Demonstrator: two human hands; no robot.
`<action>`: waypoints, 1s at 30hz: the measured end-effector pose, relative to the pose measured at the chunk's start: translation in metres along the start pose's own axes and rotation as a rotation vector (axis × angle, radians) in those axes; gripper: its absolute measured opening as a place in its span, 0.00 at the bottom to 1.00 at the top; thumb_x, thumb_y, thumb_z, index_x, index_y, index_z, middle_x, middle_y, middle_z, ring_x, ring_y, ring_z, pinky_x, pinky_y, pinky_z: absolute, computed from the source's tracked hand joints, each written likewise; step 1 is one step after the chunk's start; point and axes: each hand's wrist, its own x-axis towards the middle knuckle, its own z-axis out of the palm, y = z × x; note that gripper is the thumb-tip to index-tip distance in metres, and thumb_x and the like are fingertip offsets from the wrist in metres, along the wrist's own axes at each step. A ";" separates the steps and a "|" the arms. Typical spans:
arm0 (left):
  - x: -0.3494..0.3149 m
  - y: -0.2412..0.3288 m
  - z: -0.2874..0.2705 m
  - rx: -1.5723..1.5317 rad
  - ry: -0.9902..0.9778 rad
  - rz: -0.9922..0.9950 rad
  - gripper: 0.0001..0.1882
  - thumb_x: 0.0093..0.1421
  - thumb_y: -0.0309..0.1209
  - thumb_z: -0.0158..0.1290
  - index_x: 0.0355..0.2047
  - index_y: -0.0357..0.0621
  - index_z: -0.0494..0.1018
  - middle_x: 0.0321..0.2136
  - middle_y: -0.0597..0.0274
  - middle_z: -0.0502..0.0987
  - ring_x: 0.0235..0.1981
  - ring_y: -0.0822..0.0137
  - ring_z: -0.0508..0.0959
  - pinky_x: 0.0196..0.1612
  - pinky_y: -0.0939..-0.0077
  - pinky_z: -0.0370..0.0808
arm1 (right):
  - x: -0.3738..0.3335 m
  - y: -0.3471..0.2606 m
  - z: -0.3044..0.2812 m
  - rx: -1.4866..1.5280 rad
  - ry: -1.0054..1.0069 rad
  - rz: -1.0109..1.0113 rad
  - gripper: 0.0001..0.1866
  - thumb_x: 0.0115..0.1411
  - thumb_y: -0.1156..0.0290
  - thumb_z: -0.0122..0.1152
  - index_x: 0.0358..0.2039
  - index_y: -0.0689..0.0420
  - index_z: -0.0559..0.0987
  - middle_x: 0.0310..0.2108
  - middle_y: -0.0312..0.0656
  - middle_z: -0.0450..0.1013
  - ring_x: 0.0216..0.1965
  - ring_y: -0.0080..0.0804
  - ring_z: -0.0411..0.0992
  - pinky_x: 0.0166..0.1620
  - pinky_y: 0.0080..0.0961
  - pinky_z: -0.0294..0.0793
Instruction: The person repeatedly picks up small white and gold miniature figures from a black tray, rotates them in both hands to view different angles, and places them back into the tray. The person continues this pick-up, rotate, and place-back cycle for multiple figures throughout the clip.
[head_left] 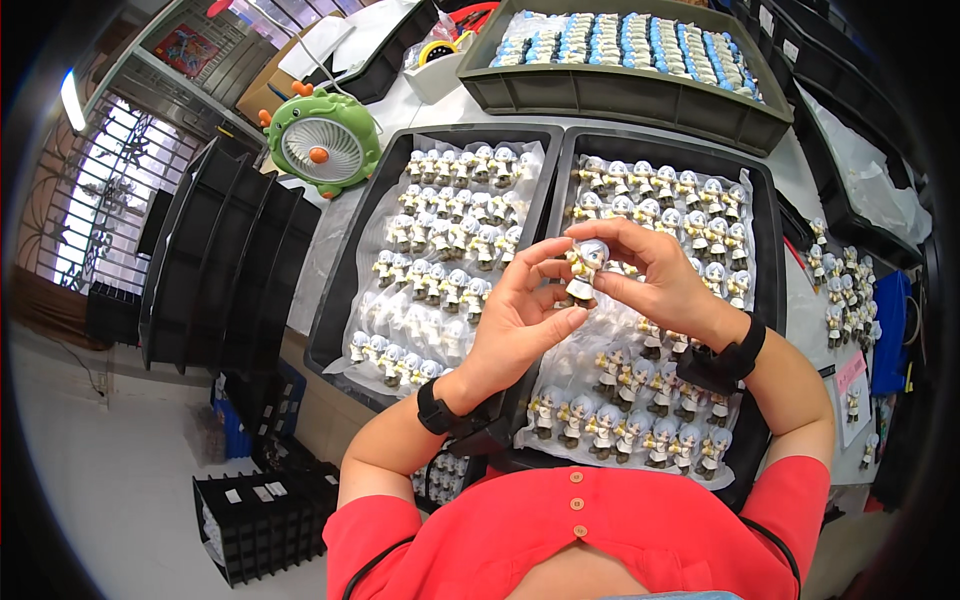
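A small toy figurine (583, 268) with a grey head and a white and tan body is held upright between both hands above two black trays. My left hand (517, 315) pinches its lower part from the left. My right hand (655, 272) curls over its head and right side. Below them, the left black tray (340, 290) holds rows of white-headed figurines on clear plastic. The right black tray (765, 250) holds rows of grey-headed figurines (620, 425). Each wrist wears a black band.
A grey bin (620, 95) of bagged blue and white pieces stands at the back. A green round fan (322, 145) sits at the back left. Stacked black trays (215, 270) stand on edge at left. More figurines (845, 290) lie at right.
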 end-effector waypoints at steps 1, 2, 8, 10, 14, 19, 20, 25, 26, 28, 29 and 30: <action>0.000 0.000 0.000 0.000 -0.006 0.005 0.33 0.55 0.18 0.55 0.60 0.43 0.55 0.45 0.61 0.62 0.47 0.69 0.69 0.52 0.72 0.72 | 0.000 0.000 0.000 0.002 -0.001 -0.001 0.23 0.51 0.82 0.58 0.50 0.59 0.72 0.48 0.41 0.73 0.47 0.30 0.72 0.51 0.26 0.72; -0.001 0.000 0.000 0.001 -0.013 0.010 0.33 0.55 0.18 0.55 0.60 0.43 0.55 0.45 0.61 0.62 0.48 0.69 0.69 0.53 0.72 0.71 | 0.000 0.000 0.000 0.004 -0.002 -0.003 0.23 0.51 0.82 0.58 0.50 0.59 0.72 0.48 0.41 0.73 0.47 0.30 0.72 0.51 0.25 0.72; -0.001 0.001 0.001 0.015 -0.013 -0.005 0.32 0.56 0.18 0.54 0.59 0.42 0.55 0.45 0.61 0.62 0.48 0.69 0.69 0.53 0.71 0.71 | 0.001 0.001 0.000 0.013 0.000 -0.006 0.23 0.51 0.82 0.58 0.50 0.59 0.72 0.47 0.41 0.73 0.46 0.28 0.73 0.50 0.25 0.73; 0.000 0.005 0.001 -0.004 0.003 -0.042 0.32 0.56 0.17 0.54 0.59 0.42 0.55 0.45 0.61 0.62 0.47 0.69 0.69 0.53 0.71 0.71 | 0.000 0.001 0.000 0.011 0.005 0.000 0.23 0.51 0.82 0.58 0.50 0.59 0.72 0.47 0.41 0.73 0.44 0.28 0.73 0.50 0.24 0.73; 0.000 0.002 -0.001 -0.018 0.003 -0.028 0.31 0.56 0.17 0.53 0.59 0.42 0.56 0.45 0.61 0.63 0.47 0.70 0.69 0.53 0.72 0.72 | 0.001 0.000 0.000 0.000 0.011 0.004 0.23 0.51 0.81 0.57 0.50 0.60 0.72 0.47 0.41 0.73 0.41 0.26 0.73 0.48 0.24 0.73; -0.001 0.000 -0.001 0.006 0.006 -0.013 0.32 0.55 0.17 0.54 0.59 0.42 0.56 0.45 0.62 0.62 0.46 0.70 0.69 0.52 0.73 0.71 | 0.000 -0.004 -0.002 0.023 -0.036 0.083 0.24 0.52 0.82 0.55 0.52 0.61 0.71 0.50 0.40 0.70 0.47 0.24 0.70 0.51 0.23 0.70; -0.001 0.000 -0.001 0.009 0.005 -0.011 0.32 0.55 0.17 0.55 0.59 0.42 0.56 0.45 0.62 0.62 0.46 0.70 0.69 0.52 0.73 0.71 | 0.000 -0.001 0.000 0.009 -0.012 0.054 0.23 0.52 0.82 0.55 0.51 0.60 0.71 0.48 0.40 0.71 0.44 0.25 0.71 0.50 0.23 0.71; -0.001 0.000 0.000 0.023 0.005 -0.002 0.33 0.54 0.18 0.55 0.59 0.43 0.56 0.46 0.63 0.62 0.47 0.71 0.69 0.51 0.76 0.71 | 0.000 0.002 0.001 0.040 0.015 0.042 0.23 0.51 0.82 0.54 0.50 0.60 0.72 0.47 0.40 0.72 0.41 0.24 0.73 0.48 0.22 0.73; -0.001 0.000 0.000 0.024 0.005 -0.005 0.33 0.54 0.18 0.55 0.59 0.43 0.56 0.46 0.63 0.61 0.47 0.71 0.68 0.51 0.76 0.71 | 0.000 0.003 0.001 0.040 0.015 0.040 0.23 0.50 0.82 0.53 0.50 0.60 0.72 0.47 0.40 0.72 0.41 0.23 0.73 0.48 0.22 0.73; -0.001 0.001 0.000 0.029 0.005 -0.017 0.33 0.54 0.17 0.55 0.59 0.43 0.56 0.46 0.62 0.61 0.47 0.71 0.68 0.51 0.76 0.71 | 0.000 0.003 0.000 0.033 0.016 0.036 0.23 0.50 0.82 0.53 0.50 0.60 0.72 0.47 0.40 0.72 0.41 0.23 0.73 0.48 0.22 0.73; -0.001 0.001 0.000 0.031 0.006 -0.022 0.33 0.54 0.17 0.55 0.59 0.43 0.56 0.47 0.62 0.60 0.47 0.71 0.68 0.51 0.76 0.71 | 0.001 0.002 0.000 0.026 0.015 0.033 0.23 0.51 0.82 0.54 0.50 0.60 0.72 0.47 0.40 0.72 0.41 0.23 0.73 0.48 0.22 0.73; -0.001 0.001 0.001 0.037 0.009 -0.016 0.33 0.54 0.17 0.55 0.59 0.43 0.56 0.47 0.62 0.60 0.48 0.70 0.68 0.51 0.76 0.71 | 0.001 0.002 0.000 0.018 0.015 0.030 0.23 0.51 0.82 0.54 0.50 0.60 0.72 0.47 0.40 0.72 0.41 0.23 0.73 0.47 0.22 0.73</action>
